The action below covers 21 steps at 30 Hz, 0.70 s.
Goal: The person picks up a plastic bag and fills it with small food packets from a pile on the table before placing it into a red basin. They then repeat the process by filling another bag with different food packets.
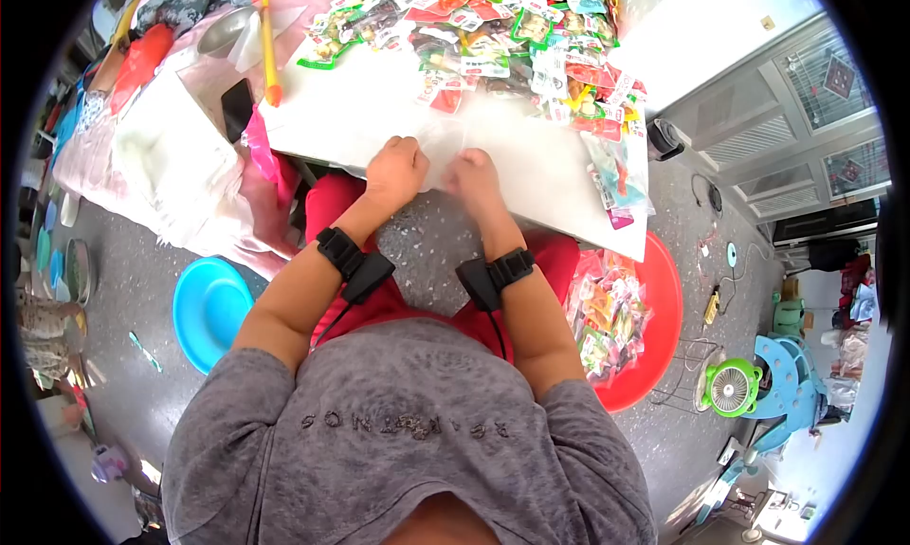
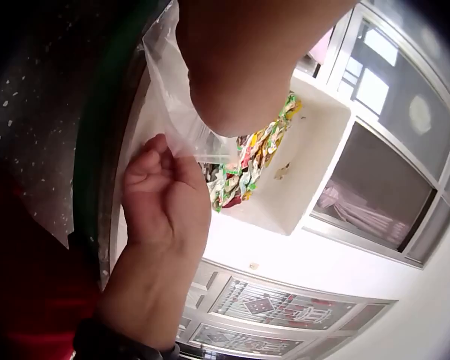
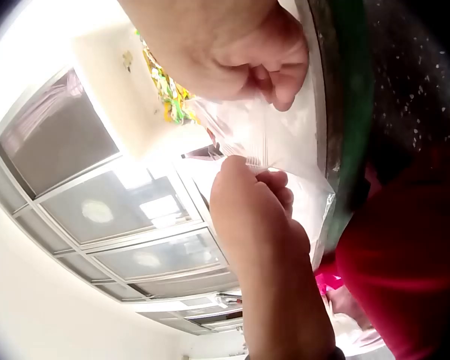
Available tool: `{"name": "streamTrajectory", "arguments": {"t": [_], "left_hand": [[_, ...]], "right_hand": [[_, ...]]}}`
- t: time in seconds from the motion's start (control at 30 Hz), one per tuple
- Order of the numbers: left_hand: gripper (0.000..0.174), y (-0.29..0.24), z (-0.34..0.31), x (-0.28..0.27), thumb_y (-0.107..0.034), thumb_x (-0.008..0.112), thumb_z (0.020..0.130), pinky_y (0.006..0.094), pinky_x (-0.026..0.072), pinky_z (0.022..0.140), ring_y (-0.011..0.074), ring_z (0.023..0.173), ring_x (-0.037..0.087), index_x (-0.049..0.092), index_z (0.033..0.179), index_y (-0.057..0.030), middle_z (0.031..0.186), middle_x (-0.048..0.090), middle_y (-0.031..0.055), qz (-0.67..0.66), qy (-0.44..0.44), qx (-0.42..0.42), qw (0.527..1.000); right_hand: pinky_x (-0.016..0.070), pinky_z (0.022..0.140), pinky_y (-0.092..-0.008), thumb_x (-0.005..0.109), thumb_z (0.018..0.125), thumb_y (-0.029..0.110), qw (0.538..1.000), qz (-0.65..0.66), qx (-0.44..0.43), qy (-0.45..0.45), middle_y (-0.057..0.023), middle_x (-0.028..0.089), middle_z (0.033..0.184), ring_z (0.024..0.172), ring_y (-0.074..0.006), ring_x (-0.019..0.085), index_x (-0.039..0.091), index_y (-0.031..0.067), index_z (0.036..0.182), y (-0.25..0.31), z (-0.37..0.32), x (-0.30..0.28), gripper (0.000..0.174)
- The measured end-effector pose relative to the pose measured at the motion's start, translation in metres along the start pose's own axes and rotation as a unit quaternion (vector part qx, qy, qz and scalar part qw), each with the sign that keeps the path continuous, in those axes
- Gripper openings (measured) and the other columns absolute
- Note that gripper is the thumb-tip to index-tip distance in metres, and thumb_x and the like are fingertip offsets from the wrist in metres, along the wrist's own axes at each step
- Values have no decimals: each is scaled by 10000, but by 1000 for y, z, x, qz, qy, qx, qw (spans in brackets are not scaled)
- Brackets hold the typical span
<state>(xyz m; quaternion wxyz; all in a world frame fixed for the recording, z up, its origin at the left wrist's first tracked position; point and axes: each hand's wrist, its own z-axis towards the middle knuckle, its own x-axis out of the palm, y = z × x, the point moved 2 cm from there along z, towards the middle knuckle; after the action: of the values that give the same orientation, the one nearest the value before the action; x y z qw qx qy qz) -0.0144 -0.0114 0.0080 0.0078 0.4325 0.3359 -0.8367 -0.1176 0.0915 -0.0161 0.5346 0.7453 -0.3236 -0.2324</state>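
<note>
A clear plastic bag [image 1: 441, 145] [image 2: 171, 90] [image 3: 285, 146] spans the space between both hands at the white table's [image 1: 332, 118] front edge. The left hand [image 1: 396, 173] [image 2: 240, 67] [image 3: 256, 206] pinches one side of it, knuckles up in the head view. Opposite, the right hand [image 1: 477, 182] [image 2: 169, 199] [image 3: 232, 52] grips the other side between thumb and curled fingers; it is blurred in the head view. Beyond the hands lies a heap of colourful small packets [image 1: 512, 43] [image 2: 259, 157] [image 3: 165, 90]. The bag's contents cannot be made out.
A transparent bag with packets [image 1: 616, 180] lies at the table's right edge. Below stands a red basin [image 1: 664, 299] holding packets, and a blue basin [image 1: 210, 308] is on the floor at left. A phone [image 1: 237, 109] and yellow-handled tool [image 1: 269, 57] lie left.
</note>
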Motion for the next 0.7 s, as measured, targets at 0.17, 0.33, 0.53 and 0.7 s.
{"name": "streamTrajectory", "arguments": {"t": [0.17, 0.33, 0.53, 0.7], "left_hand": [[84, -5, 4, -4, -130, 494, 659, 379, 447, 550, 279, 601, 528, 498, 629, -52, 636, 498, 101, 145, 13, 138, 980], [105, -2, 6, 17, -157, 492, 682, 373, 441, 592, 282, 673, 539, 511, 693, -55, 691, 526, 113, 121, 146, 40, 981], [164, -1, 43, 18, -201, 516, 691, 366, 426, 641, 283, 735, 524, 518, 770, -58, 775, 534, 121, 2, 194, 51, 980], [223, -8, 90, 11, -169, 540, 649, 382, 407, 727, 251, 909, 478, 547, 863, -106, 920, 525, 72, 163, 1, 142, 976]], "right_hand": [[432, 478, -250, 491, 744, 114, 992, -67, -105, -36, -96, 547, 720, 544, -144, 533, 457, -24, 949, 6, 2, 13, 249], [439, 512, -281, 499, 734, 104, 977, -134, -159, -37, -132, 564, 750, 575, -168, 551, 430, -42, 1008, 9, -2, 13, 318], [442, 554, -303, 502, 720, 77, 956, -193, -200, -93, -136, 561, 755, 628, -202, 554, 423, -42, 1021, 3, 17, 5, 333], [439, 545, -282, 505, 718, 60, 976, -22, -192, -96, -112, 553, 766, 640, -169, 541, 430, -28, 1004, -28, 32, -6, 308]]}}
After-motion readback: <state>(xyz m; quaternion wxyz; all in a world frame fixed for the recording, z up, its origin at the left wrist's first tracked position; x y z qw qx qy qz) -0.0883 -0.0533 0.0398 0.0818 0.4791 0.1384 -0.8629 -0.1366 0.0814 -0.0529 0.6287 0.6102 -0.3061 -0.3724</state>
